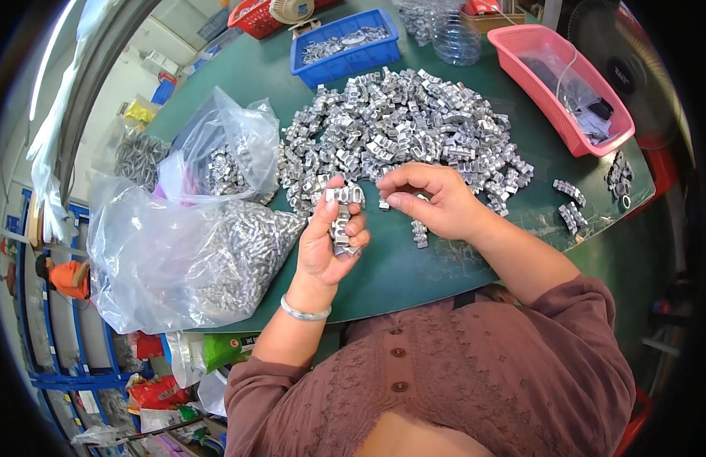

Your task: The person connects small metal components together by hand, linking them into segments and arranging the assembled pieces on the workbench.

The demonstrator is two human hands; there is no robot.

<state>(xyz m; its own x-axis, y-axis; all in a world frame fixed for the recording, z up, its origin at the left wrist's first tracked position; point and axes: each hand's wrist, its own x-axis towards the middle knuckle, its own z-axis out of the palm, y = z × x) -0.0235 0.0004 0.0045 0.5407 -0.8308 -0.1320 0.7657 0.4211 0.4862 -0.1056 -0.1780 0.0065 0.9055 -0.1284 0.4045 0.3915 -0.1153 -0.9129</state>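
In my left hand (322,247) several short silvery metal link pieces (341,216) are gripped between the curled fingers and thumb. To the right of it, my right hand (437,204) hovers above the table with thumb and index finger curved toward each other in a pinch. A small silvery piece (383,204) shows just beneath those fingertips; whether they hold it or anything else cannot be made out. Beyond both hands spreads a large heap of silvery metal link pieces (406,126). One short linked strip (420,233) lies on the table under my right hand.
Clear plastic bags of metal parts (239,259) crowd the left side of the green table (360,287). At the back stand a blue bin (345,65) and a clear plastic jar (455,42). A pink basket (513,76) and loose strips (570,217) are on the right.
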